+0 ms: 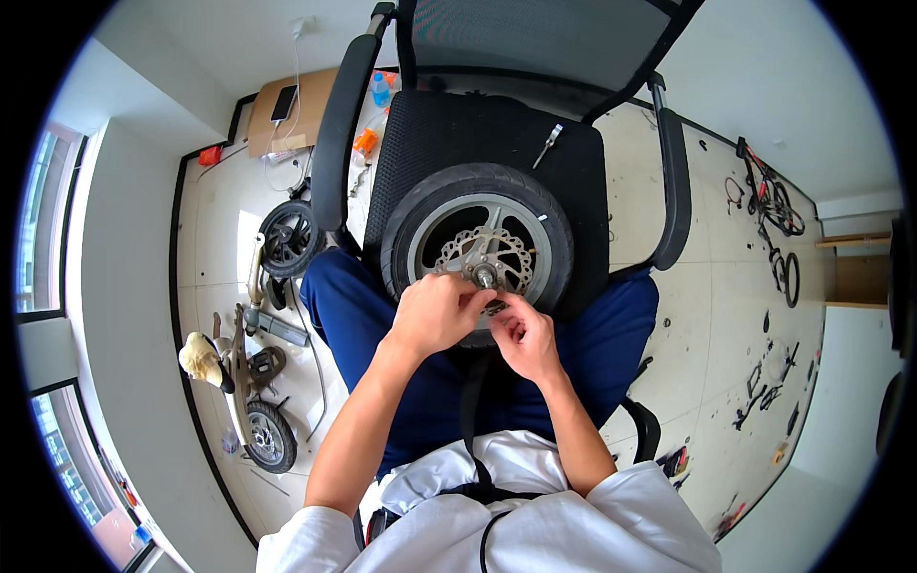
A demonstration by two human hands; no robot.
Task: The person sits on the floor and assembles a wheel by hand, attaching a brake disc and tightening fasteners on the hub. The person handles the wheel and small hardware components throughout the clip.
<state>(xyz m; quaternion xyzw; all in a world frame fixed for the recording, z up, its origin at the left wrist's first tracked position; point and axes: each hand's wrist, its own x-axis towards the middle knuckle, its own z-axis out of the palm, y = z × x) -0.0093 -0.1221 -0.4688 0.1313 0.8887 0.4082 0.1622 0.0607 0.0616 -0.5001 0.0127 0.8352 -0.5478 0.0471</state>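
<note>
Nearest: white shirt and blue trousers of the seated person, forearms coming up from the lower edge. Left hand [435, 313] is curled, fingers closed at the hub [485, 276] of the wheel [478, 244]. Right hand [525, 339] sits just beside it, fingertips pinched on a small dark part [496, 307] right below the hub — can't tell what the part is.

Wheel lies flat on the seat of a black mesh chair [497, 134], near edge overhanging toward the knees. Small black tyre, grey rim with spokes, drilled silver brake disc [489, 256] on top, axle stub sticking up at centre.

Behind the wheel on the seat: a small metal tool [548, 143], well apart from the hands.

Left on the floor — a partly stripped scooter frame [244, 372] with one wheel on, a loose wheel [287, 237] beyond it. Far left: cardboard sheet [296, 119], phone on it, a bottle [380, 90] near it. Far right: bike [772, 205], scattered parts on the tiles.
</note>
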